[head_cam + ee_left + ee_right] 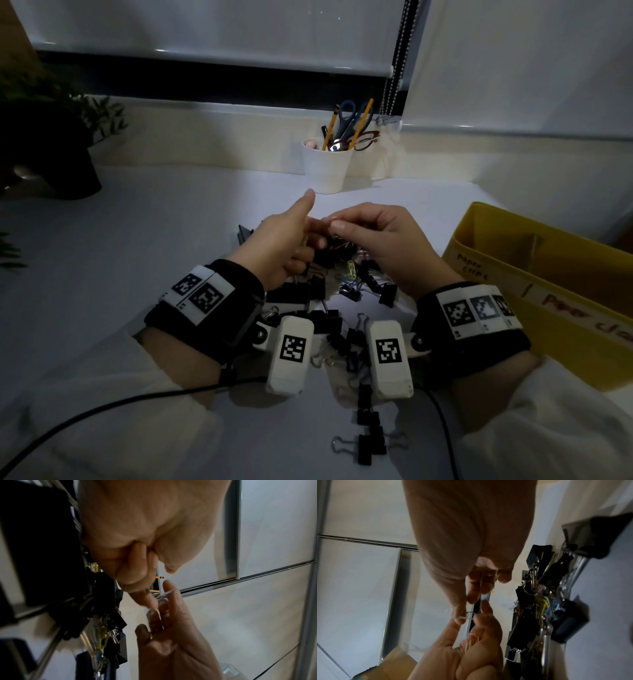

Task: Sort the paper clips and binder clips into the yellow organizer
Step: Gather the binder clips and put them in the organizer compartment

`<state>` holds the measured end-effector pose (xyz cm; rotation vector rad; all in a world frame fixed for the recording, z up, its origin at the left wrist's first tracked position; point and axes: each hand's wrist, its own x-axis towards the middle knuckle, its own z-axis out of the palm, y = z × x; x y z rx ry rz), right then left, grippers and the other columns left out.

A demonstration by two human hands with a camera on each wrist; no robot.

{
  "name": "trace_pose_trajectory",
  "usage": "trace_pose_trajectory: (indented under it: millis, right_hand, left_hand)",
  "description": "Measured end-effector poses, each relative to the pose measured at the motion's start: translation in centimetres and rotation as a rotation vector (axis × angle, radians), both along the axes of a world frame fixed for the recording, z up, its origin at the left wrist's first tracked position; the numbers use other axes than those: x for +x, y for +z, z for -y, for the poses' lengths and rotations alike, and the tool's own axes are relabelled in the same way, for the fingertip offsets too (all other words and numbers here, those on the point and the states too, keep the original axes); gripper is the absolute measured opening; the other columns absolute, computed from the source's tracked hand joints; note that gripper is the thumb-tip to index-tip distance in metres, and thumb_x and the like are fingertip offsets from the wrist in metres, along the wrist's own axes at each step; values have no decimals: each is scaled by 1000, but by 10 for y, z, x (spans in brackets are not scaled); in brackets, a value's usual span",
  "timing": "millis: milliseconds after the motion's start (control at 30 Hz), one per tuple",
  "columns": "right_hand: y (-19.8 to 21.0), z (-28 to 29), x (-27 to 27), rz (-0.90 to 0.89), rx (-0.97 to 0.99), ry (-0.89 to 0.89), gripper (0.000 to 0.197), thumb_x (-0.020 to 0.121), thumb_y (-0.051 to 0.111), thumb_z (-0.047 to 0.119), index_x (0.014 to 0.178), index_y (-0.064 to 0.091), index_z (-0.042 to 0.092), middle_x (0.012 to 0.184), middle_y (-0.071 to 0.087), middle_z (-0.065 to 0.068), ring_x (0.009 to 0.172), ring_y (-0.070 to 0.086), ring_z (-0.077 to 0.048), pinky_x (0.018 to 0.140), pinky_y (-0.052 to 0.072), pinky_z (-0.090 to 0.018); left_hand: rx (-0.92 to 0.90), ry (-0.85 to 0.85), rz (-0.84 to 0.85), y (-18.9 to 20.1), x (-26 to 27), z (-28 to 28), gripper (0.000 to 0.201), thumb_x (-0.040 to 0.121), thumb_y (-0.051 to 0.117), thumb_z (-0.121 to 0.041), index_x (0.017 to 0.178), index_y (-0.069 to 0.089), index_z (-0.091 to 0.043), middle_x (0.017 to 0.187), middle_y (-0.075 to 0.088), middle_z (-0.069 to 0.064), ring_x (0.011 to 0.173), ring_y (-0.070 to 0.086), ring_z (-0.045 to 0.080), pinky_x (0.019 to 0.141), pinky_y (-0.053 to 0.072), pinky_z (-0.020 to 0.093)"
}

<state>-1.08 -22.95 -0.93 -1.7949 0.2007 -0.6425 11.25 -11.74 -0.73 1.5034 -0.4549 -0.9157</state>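
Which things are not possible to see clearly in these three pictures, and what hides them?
- Head view: the paper clip pinched between the left hand and right hand is hidden by the fingers.
- Head view: the yellow organizer is cut by the right edge; its far label is incomplete.
- Wrist views: the clip pile is dark and blurred, so no count.
- Left wrist view: what the left palm holds is hidden.

A black band (205,308) with white tags printed in black square codes is worn on the left wrist, and a matching band (472,317) on the right. A white box (290,354) bearing one such code is fixed under each. Pale sleeves (113,411) are worn. A black cable (102,409) is attached at the left band.
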Motion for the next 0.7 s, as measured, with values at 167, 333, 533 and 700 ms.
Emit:
trace_pose_trajectory:
  millis: [167,333,533,700]
  right_hand:
    - [1,1,0,3,-41,-3,22,94,60,4,113,70,1,87,69,-17,81,67,-25,82,56,-34]
    - [-12,17,-2,-376,-139,-276,15,65,88,10,66,73,6,61,68,-13,52,59,-16,55,52,-31]
    - [-11,19,-2,-559,-265,-280,22,55,94,17,64,75,12,55,66,1,58,64,-15,59,55,-29]
    - [-11,15,0,-548,-373,-192,7,68,82,5,69,76,11,55,64,6,52,58,-6,56,48,-23]
  left_hand:
    - [-29,-170,-99,1,-2,0,57,96,35,-63,77,55,-14,61,49,-1,38,24,5,32,17,14]
    - [-61,-98,-145,-2,1,-1,38,103,41,-42,73,44,-18,52,38,-7,37,27,3,29,19,13]
    - [-50,-4,-183,-1,-1,0,43,97,46,-53,80,55,-15,55,37,-6,41,40,4,32,29,14]
    - [-117,-65,-443,1,-2,-1,40,97,49,-47,79,55,-12,63,46,-3,47,44,5,31,32,13]
